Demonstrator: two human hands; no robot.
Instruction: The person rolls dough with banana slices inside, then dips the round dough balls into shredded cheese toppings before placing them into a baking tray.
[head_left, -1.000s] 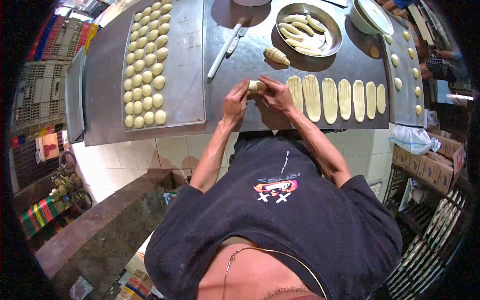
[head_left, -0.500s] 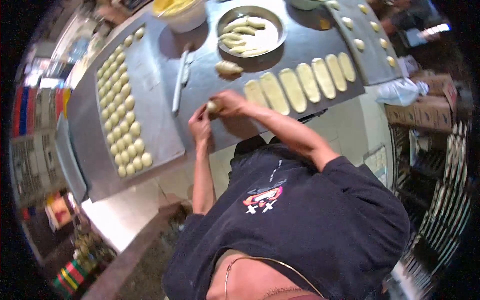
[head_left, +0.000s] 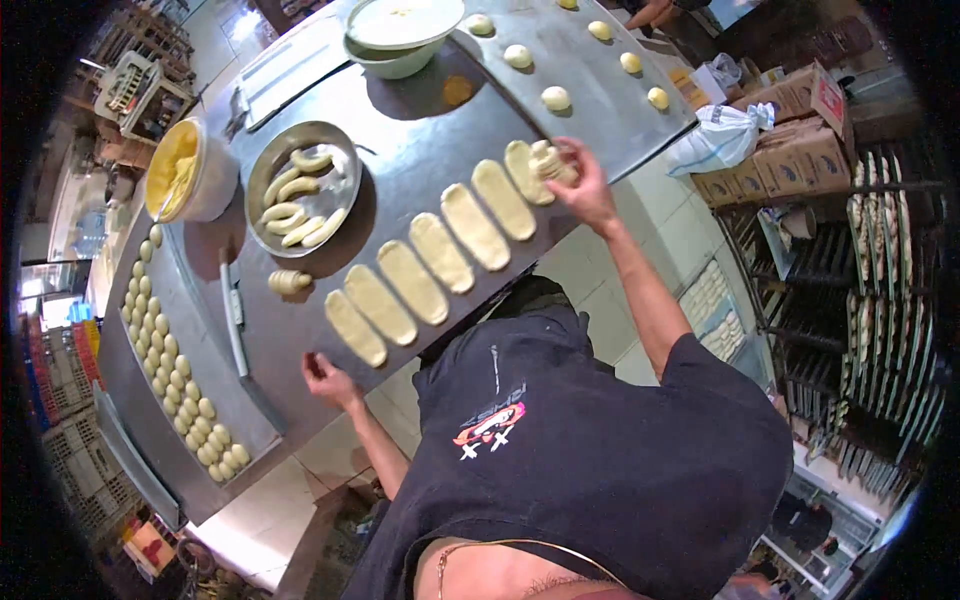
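My right hand (head_left: 588,188) is closed round a ridged, rolled-up dough piece (head_left: 553,165) at the right end of the strip row. That piece partly covers the last flattened dough strip (head_left: 523,172). Several more flat oblong strips (head_left: 433,255) lie side by side along the near edge of the metal table (head_left: 305,335). By the row's left end, my left hand (head_left: 330,382) is open at the table edge, holding nothing. A second ridged roll (head_left: 290,282) rests behind the strips. Beyond it stands a round metal bowl (head_left: 268,163) with curved pale pieces (head_left: 298,188) like peeled bananas.
Several dough balls (head_left: 170,365) cover a tray at the left, near a long narrow tool (head_left: 232,305). A bucket of yellow filling (head_left: 185,170) and a green bowl (head_left: 395,62) stand farther back. More dough balls (head_left: 556,98) sit on the right tray. Boxes (head_left: 770,165) lie beyond.
My hands, earlier together over a small dough piece, have parted. The right has moved right with a rolled piece to the row's end; the left has opened by the table edge. The view has swung right.
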